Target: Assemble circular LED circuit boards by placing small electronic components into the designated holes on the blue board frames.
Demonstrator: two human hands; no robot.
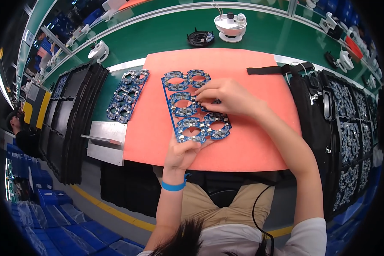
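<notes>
A blue circuit board panel (182,123), made up of several ring-shaped boards in two columns, is held at a slight tilt above the orange mat (251,145). My left hand (181,154) grips its near end, the thumb on top of the lowest left ring. Reaching in from the right, my right hand (232,97) has its fingers closed over the middle ring of the right column, which they mostly hide. Left of it, a second blue panel of ring boards (123,94) lies across the mat's left edge.
A silver metal plate with a raised bar (109,143) sits at the mat's near left corner. Stacked black trays (68,123) stand at left. On the right are a black case (311,106) and trays of boards (350,141). A white round device (230,27) stands at the back.
</notes>
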